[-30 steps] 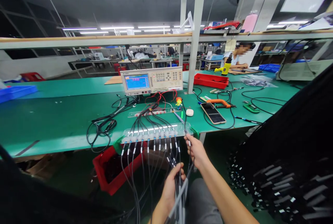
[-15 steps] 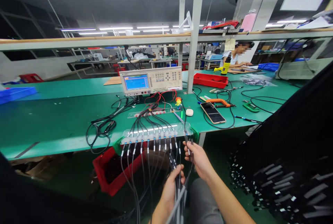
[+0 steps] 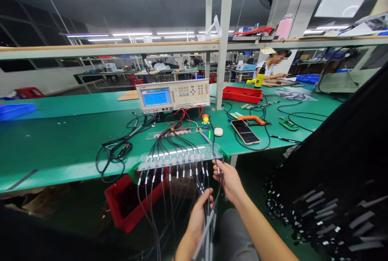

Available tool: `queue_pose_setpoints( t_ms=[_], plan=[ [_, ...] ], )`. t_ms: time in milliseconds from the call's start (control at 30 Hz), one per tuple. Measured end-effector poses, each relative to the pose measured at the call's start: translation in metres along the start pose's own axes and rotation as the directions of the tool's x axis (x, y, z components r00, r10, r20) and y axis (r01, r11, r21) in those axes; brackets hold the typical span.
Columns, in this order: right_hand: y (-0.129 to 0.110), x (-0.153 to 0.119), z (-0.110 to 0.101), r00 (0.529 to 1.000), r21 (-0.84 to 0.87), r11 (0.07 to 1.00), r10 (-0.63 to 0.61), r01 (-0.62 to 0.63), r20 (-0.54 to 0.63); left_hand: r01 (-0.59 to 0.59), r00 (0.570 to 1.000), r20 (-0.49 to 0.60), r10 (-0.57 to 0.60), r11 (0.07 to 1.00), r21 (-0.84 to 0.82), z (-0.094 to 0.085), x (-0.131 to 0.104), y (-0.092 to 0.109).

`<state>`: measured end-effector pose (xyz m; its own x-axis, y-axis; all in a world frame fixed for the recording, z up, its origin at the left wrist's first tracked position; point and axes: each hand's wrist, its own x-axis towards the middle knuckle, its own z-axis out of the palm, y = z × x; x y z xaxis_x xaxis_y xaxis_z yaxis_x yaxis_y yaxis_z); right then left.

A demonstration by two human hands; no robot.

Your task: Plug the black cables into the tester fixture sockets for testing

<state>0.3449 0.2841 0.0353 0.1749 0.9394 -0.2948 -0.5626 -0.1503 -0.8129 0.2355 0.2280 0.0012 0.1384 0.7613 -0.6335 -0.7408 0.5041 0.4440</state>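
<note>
Cable (image 3: 219, 190), pinched in the right hand's (image 3: 228, 178) narrow-set fingers, has its long axis running near to far, its end pointing away at the right end of the clear strip (image 3: 207, 153) on the table's (image 3: 72, 139) near edge; whether it is seated I cannot tell. The left hand's (image 3: 200, 208) fingers close round a cable bundle (image 3: 208, 230), its tips also pointing far.
</note>
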Motion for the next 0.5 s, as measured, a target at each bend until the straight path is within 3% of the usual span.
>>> queue_pose_setpoints(
  t_ms=[500],
  plan=[
    [0.002,-0.002,0.011,0.997,0.059,0.998,0.002,0.003,-0.079,-0.005,1.0,-0.018,0.004,0.999,-0.037,-0.001,-0.003,0.004]
  ],
)
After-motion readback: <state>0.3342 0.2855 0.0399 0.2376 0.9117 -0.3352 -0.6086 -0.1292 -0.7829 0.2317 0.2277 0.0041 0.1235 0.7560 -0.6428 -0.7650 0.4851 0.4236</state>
